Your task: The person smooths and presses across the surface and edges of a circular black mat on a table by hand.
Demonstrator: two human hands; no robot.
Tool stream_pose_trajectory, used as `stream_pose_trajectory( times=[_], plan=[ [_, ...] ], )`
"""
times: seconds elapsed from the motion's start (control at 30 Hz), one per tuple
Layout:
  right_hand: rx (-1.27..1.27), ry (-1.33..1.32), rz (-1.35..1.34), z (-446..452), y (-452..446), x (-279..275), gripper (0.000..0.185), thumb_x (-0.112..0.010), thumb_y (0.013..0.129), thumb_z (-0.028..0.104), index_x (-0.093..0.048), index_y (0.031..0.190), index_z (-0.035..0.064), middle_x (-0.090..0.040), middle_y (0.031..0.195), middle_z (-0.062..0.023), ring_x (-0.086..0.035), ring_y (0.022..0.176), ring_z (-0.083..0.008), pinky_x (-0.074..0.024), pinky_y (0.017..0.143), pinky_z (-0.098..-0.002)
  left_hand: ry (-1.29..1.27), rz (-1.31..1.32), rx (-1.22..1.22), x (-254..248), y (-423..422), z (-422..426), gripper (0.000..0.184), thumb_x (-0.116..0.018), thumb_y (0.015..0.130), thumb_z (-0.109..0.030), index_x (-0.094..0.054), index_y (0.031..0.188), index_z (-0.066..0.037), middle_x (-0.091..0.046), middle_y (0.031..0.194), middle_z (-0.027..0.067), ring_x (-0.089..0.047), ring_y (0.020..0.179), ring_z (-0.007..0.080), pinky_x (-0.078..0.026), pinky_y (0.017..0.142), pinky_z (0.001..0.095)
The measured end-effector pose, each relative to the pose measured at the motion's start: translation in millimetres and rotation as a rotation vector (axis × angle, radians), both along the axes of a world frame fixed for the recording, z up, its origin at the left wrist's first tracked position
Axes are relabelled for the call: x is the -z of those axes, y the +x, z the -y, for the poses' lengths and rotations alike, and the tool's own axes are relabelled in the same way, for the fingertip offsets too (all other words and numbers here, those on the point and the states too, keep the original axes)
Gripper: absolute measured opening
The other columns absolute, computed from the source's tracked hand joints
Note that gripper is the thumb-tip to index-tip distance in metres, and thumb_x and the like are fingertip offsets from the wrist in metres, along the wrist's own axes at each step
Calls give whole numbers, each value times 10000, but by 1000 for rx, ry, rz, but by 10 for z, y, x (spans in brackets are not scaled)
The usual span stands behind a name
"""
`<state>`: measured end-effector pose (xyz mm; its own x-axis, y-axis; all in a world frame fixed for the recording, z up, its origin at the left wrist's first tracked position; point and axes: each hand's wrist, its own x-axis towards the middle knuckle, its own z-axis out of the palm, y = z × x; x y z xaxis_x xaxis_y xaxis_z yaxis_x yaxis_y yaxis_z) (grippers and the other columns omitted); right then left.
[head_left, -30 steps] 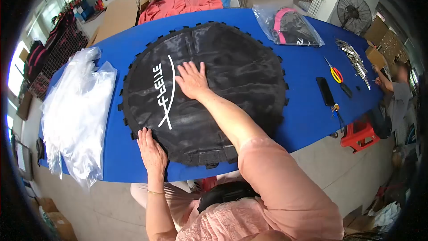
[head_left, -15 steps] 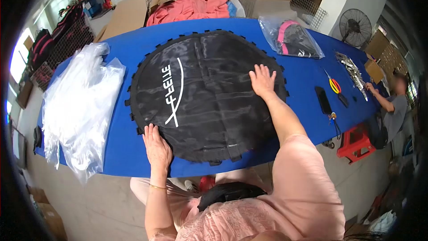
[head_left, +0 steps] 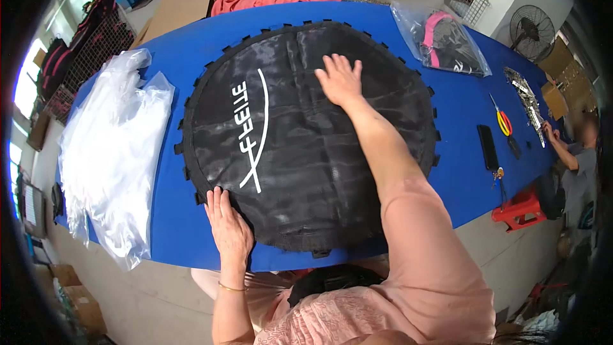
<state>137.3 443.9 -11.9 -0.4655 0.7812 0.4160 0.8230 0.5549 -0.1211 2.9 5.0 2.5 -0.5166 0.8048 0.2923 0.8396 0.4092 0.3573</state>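
Observation:
A round black fabric piece [head_left: 300, 172] with small tabs round its rim lies spread on the blue table [head_left: 185, 243]. White lettering with a curved line runs down its left part. My left hand [head_left: 230, 230] rests flat at the lower-left edge of the fabric, fingers extended. Farther up, right of the lettering, my right hand [head_left: 341, 81] lies on the fabric with its fingers spread. Neither hand grips anything.
Clear plastic bags [head_left: 115, 160] cover the table's left side. At the right are a bagged black-and-pink item [head_left: 450, 45], a phone [head_left: 488, 147], scissors [head_left: 504, 122] and metal pieces [head_left: 527, 99]. A co-worker [head_left: 575, 160] sits beyond, near a red stool [head_left: 518, 212].
My right hand went from beside the lettering to the fabric's right part, then came back to the upper middle. My left hand stays by the lower-left edge. The camera view has shifted slightly.

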Motion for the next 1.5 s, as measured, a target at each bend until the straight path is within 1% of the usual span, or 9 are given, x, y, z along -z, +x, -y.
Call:
stream_pose_trajectory(
  times=[0.07, 0.13, 0.27, 0.57, 0.67, 0.93, 1.13, 1.2, 1.5],
  plan=[
    [-75, 94, -30, 76, -379, 88, 608, -445, 1041, 492, -495, 1502, 99, -450, 1591, -139, -381, 1486, -294, -181, 1198, -679, -4, 8, 2, -12, -1, -3, 475, -471, 968, -2, -473, 1438, 65, -438, 1563, 258, -329, 1508, 437, -229, 1259, 546],
    [-156, 48, -59, 296, -725, 34, 603, -449, 1040, 494, -493, 1482, 87, -466, 1567, -128, -390, 1473, -285, -197, 1197, -679, -11, 1, 2, -15, -7, -4, 473, -467, 971, -3, -474, 1439, 64, -441, 1563, 257, -331, 1508, 435, -229, 1259, 545],
    [-302, -52, -83, 803, -1209, -17, 632, -432, 1056, 503, -443, 1544, 101, -434, 1599, -130, -350, 1509, -301, -128, 1234, -661, 12, -16, 4, 34, -28, 4, 464, -461, 980, -6, -480, 1439, 61, -452, 1558, 255, -345, 1503, 430, -231, 1260, 541],
    [-415, -146, -96, 1606, -1064, -142, 621, -403, 1072, 493, -432, 1559, 109, -405, 1625, -139, -326, 1531, -319, -85, 1248, -646, 58, -50, 11, 134, -90, -1, 431, -452, 1000, -33, -510, 1418, 58, -476, 1542, 255, -361, 1493, 427, -247, 1255, 531],
    [-336, -183, -65, 1581, -663, -222, 601, -399, 1075, 459, -435, 1553, 98, -399, 1629, -143, -313, 1536, -317, -101, 1239, -654, 76, -40, 17, 136, -92, -10, 431, -459, 998, -32, -509, 1417, 57, -477, 1541, 254, -363, 1492, 426, -248, 1255, 529],
    [-22, 119, 17, 815, 659, 84, 533, -446, 1052, 417, -524, 1459, 82, -462, 1563, -149, -403, 1454, -315, -247, 1159, -696, 103, -21, 6, 171, -88, -19, 450, -493, 979, -40, -507, 1422, 42, -475, 1543, 248, -357, 1498, 421, -251, 1257, 527],
    [230, 9, 44, 434, 1602, -12, 584, -434, 1063, 468, -463, 1537, 128, -443, 1600, -140, -395, 1489, -312, -194, 1203, -677, 105, -22, 12, 138, -62, -36, 459, -499, 966, -32, -498, 1418, 49, -473, 1543, 247, -359, 1498, 416, -248, 1257, 532],
    [283, -56, 59, 338, 1692, -61, 608, -406, 1076, 497, -424, 1569, 141, -404, 1631, -133, -333, 1532, -301, -152, 1235, -649, 103, -19, 9, 120, -46, -35, 461, -499, 965, -30, -496, 1419, 50, -473, 1541, 250, -358, 1498, 418, -249, 1255, 537],
    [204, -54, 45, -147, 1008, -55, 646, -374, 1075, 539, -413, 1582, 141, -372, 1658, -123, -297, 1554, -291, -107, 1254, -618, 37, 5, 15, 17, -8, -9, 474, -490, 964, -19, -484, 1430, 65, -454, 1548, 266, -344, 1502, 434, -239, 1253, 553]
  ],
)
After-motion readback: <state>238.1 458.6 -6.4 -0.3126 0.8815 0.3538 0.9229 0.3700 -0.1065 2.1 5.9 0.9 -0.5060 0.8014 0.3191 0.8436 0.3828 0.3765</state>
